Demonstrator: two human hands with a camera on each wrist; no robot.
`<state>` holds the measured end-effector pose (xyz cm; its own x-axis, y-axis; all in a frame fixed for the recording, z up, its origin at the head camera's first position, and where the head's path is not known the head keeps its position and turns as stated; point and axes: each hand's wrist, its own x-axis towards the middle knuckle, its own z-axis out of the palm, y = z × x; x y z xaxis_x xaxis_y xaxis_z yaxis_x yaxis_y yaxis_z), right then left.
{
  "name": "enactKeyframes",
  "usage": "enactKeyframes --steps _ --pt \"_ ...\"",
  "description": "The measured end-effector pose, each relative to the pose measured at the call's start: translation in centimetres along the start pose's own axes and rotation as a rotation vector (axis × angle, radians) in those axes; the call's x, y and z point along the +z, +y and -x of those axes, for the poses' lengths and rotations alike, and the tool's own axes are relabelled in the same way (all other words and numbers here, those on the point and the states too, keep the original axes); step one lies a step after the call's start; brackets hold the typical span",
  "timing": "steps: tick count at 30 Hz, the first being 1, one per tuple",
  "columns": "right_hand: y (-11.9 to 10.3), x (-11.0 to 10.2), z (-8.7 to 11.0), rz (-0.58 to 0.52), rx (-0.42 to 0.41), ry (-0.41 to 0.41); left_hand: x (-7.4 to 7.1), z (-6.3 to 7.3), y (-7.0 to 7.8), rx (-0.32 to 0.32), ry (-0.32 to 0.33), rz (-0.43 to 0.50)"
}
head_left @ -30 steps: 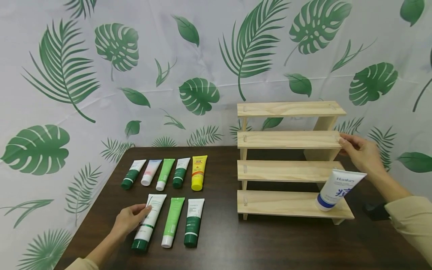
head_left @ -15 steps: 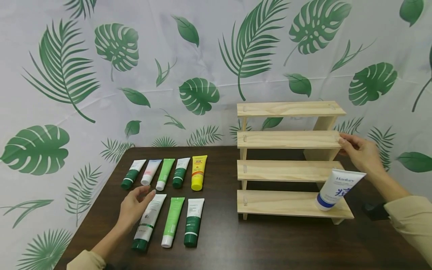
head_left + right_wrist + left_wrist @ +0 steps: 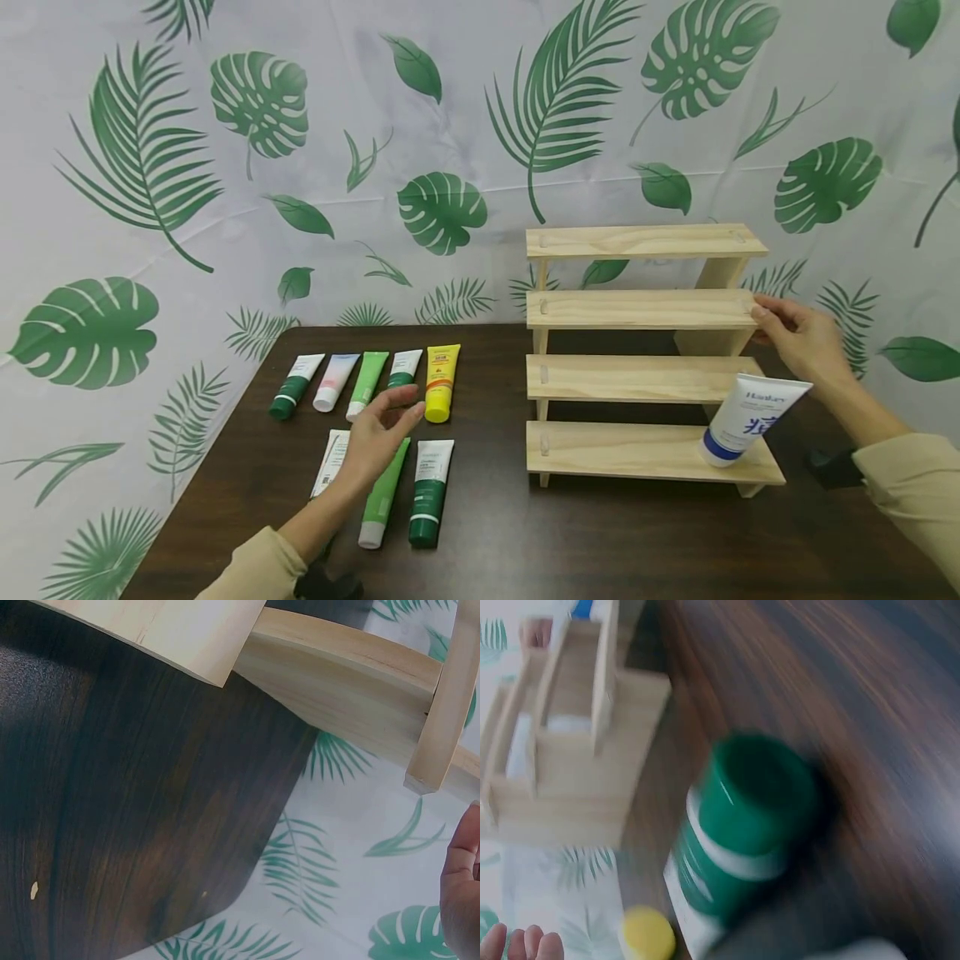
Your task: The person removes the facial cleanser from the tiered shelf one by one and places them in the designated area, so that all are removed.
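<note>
My left hand (image 3: 378, 437) is over the tubes on the table, its fingers loosely bent and nothing in them. Its fingertips lie close to the yellow tube (image 3: 442, 375) and partly cover a white-and-green tube (image 3: 405, 363). Under the wrist and forearm are a light green tube (image 3: 386, 487) and a large white tube (image 3: 330, 467), both partly hidden. My right hand (image 3: 802, 337) pinches the right end of a board of the wooden tiered shelf (image 3: 637, 310). A white tube with a blue cap (image 3: 750, 417) stands tilted on the lowest board's right end.
Another white-and-green tube (image 3: 431, 492) lies in the front row. The back row also has a white-and-green tube (image 3: 296, 386), a pink-white tube (image 3: 335, 382) and a green tube (image 3: 367, 383). A leaf-print cloth (image 3: 315, 167) hangs behind the dark table (image 3: 495, 517).
My left hand has let go of the large white tube in the front row and moved right and up, toward the yellow tube. My right hand stays on the shelf.
</note>
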<state>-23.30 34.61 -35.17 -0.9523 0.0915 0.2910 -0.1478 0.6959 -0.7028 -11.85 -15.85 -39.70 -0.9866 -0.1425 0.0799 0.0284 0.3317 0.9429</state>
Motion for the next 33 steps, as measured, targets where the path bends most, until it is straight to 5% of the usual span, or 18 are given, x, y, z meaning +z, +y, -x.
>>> enactKeyframes --steps 8,19,33 --pt "-0.2 0.0 0.0 0.007 0.013 -0.001 5.3 0.1 2.5 0.093 -0.114 0.167" --pt "-0.2 0.0 0.0 -0.003 0.021 -0.005 12.0 0.6 5.2 0.133 -0.303 0.303" --pt "-0.1 0.0 0.1 -0.021 -0.010 0.006 17.0 1.4 7.2 0.152 -0.394 0.382"
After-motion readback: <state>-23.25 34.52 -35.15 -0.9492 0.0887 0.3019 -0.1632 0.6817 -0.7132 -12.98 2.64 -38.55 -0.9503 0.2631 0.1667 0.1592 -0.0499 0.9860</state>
